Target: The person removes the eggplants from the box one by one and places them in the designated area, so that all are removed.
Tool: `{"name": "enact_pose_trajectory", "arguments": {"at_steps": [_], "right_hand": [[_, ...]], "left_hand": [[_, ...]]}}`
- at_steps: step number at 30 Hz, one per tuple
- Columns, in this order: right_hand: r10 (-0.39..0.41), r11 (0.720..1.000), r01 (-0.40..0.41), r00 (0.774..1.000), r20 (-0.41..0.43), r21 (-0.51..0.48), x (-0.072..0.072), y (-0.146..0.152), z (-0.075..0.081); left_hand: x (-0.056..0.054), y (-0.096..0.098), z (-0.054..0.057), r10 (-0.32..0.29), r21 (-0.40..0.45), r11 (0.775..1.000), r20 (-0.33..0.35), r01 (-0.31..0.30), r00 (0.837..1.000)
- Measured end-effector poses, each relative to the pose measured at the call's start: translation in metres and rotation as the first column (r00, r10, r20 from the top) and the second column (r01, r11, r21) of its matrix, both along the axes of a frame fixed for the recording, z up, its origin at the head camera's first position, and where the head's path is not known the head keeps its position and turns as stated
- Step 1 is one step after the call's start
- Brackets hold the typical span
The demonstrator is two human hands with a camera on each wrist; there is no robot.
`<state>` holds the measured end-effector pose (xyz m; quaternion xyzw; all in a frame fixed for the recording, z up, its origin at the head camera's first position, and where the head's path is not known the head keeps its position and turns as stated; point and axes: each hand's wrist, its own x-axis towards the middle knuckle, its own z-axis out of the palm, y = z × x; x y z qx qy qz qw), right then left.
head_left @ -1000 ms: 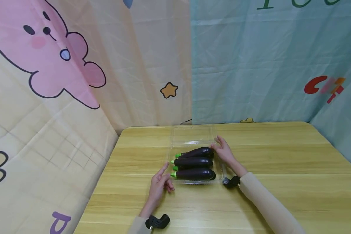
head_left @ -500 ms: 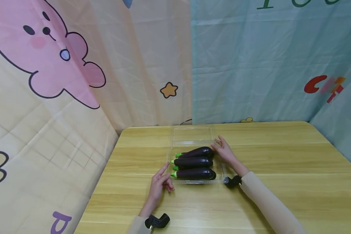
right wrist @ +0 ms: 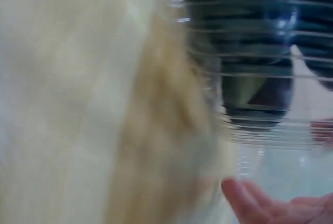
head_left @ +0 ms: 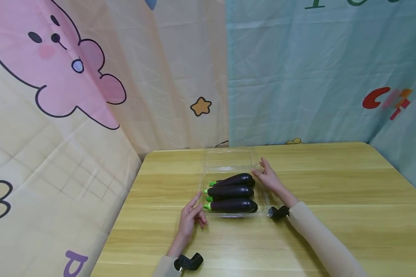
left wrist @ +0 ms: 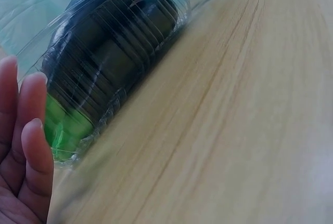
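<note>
Several dark purple eggplants (head_left: 230, 191) with green stem ends lie side by side in a clear plastic clamshell container (head_left: 261, 209). Its transparent lid (head_left: 228, 159) is folded back toward the far table edge. My left hand (head_left: 188, 221) is at the container's left side, index finger extended and the other fingers loosely bent. In the left wrist view, its fingers (left wrist: 34, 99) are next to the ribbed wall. At the far right corner, by the hinge, is my right hand (head_left: 270, 180), fingertips at the rim with another finger raised. The right wrist view shows its fingers (right wrist: 250, 198) near the ribbed wall.
The container stands on a wood-grain table (head_left: 332, 184). Behind it hangs a printed curtain (head_left: 280, 77), and another cloth (head_left: 72, 184) borders the left side. Each wrist carries a small black camera (head_left: 188, 262).
My right hand and forearm have shifted slightly right. The whole head view has also moved a little. Eggplants, container and left hand keep nearly the same arrangement.
</note>
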<state>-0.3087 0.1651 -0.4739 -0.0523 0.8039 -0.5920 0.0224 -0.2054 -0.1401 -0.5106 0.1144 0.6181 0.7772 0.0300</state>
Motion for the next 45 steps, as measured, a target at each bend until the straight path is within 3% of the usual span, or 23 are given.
{"name": "enact_pose_trajectory", "arguments": {"at_steps": [4, 6, 8, 12, 14, 16, 20, 23, 25, 32, 39, 45], "right_hand": [[-0.064, 0.992, 0.082, 0.982, -0.179, 0.1, 0.006, 0.0, 0.013], [-0.076, 0.988, 0.111, 0.953, -0.294, 0.105, 0.01, -0.002, 0.022], [-0.062, 0.987, 0.117, 0.909, -0.413, 0.111, 0.016, -0.004, 0.031], [0.066, 0.98, 0.058, 0.806, -0.588, 0.189, 0.029, -0.012, 0.047], [0.169, 0.964, 0.004, 0.763, -0.624, 0.267, 0.036, -0.016, 0.053], [0.279, 0.934, -0.058, 0.737, -0.616, 0.353, 0.044, -0.019, 0.059], [0.466, 0.832, -0.167, 0.727, -0.504, 0.529, 0.059, -0.026, 0.068], [0.555, 0.754, -0.231, 0.724, -0.409, 0.614, 0.066, -0.031, 0.071], [0.593, 0.723, -0.264, 0.712, -0.376, 0.639, 0.07, -0.034, 0.071], [0.643, 0.668, -0.26, 0.674, -0.364, 0.698, 0.073, -0.041, 0.063], [0.64, 0.632, -0.226, 0.691, -0.335, 0.741, 0.075, -0.044, 0.055], [0.643, 0.628, -0.188, 0.672, -0.367, 0.755, 0.073, -0.044, 0.049]], "left_hand": [[0.0, 0.0, -0.001, 0.003, 0.013, 1.0, -0.006, -0.003, 1.0], [-0.001, 0.0, -0.001, 0.001, 0.016, 1.0, -0.012, -0.001, 1.0], [-0.001, 0.0, -0.001, -0.004, 0.017, 1.0, -0.019, 0.004, 1.0], [-0.001, 0.001, -0.001, -0.009, 0.018, 1.0, -0.032, 0.01, 0.999], [-0.001, 0.001, -0.001, -0.009, 0.022, 1.0, -0.035, 0.01, 0.999], [-0.001, 0.001, -0.001, -0.012, 0.023, 1.0, -0.036, 0.013, 0.999], [-0.001, 0.001, -0.001, -0.009, 0.024, 1.0, -0.027, 0.01, 1.0], [-0.001, 0.001, -0.001, -0.002, 0.017, 1.0, -0.02, 0.002, 1.0], [-0.001, 0.001, -0.001, 0.001, 0.014, 1.0, -0.016, 0.0, 1.0], [0.0, 0.0, 0.0, 0.007, 0.014, 1.0, -0.016, -0.007, 1.0], [0.001, 0.0, -0.001, 0.007, 0.015, 1.0, -0.01, -0.007, 1.0], [0.0, 0.001, 0.0, 0.006, 0.015, 1.0, -0.006, -0.006, 1.0]]}}
